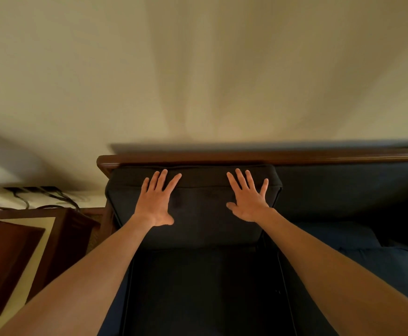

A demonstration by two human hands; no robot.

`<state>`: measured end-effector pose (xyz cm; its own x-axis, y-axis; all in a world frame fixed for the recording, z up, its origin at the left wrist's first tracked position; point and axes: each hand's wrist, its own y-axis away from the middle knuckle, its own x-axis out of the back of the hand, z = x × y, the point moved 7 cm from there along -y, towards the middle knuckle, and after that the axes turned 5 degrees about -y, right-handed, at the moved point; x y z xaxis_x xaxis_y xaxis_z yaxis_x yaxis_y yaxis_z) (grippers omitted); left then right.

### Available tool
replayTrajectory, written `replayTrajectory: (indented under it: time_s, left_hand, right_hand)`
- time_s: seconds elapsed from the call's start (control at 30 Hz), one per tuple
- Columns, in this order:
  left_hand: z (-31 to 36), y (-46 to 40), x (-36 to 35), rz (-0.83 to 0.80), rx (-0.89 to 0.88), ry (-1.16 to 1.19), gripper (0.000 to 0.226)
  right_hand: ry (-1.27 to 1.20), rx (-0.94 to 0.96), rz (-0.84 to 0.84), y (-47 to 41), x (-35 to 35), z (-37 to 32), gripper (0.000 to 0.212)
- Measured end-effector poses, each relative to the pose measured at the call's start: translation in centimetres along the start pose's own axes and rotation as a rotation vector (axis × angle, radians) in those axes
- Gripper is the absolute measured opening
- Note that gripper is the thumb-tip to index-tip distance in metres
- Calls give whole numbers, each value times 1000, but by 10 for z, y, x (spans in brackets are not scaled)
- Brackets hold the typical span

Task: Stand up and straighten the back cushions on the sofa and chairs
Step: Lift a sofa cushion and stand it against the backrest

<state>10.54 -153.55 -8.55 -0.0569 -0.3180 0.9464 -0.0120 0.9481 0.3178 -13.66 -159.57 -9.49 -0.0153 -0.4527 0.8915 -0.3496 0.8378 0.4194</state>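
Both the left hand [156, 202] and right hand [248, 197] lie flat and open, pressing the back cushion [198, 209] upright against the wooden rail [222, 157] beyond the fingertips; squaring its edges likely follows.

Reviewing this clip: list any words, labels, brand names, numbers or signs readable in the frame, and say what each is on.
None: no readable text anywhere in this view.
The dark back cushion under the left hand and right hand shows no visible label.
The wooden side table and the wall sockets show no legible marking; both are blurred.
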Motion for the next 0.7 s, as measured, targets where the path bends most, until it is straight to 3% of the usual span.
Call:
replayTrajectory:
  time_s: [0.27,0.4,0.7]
  left_hand:
    - [-13,-7,5,93,-49,-73,123]
    - [-24,-12,9,56,-77,-137,112]
    - [-43,6,-3,104,-5,-137,110]
  right_hand:
    - [-12,39,104,-2,11,19,78]
    - [-62,-169,130,4,6,49,77]
    - [-104,-142,140,3,12,9,66]
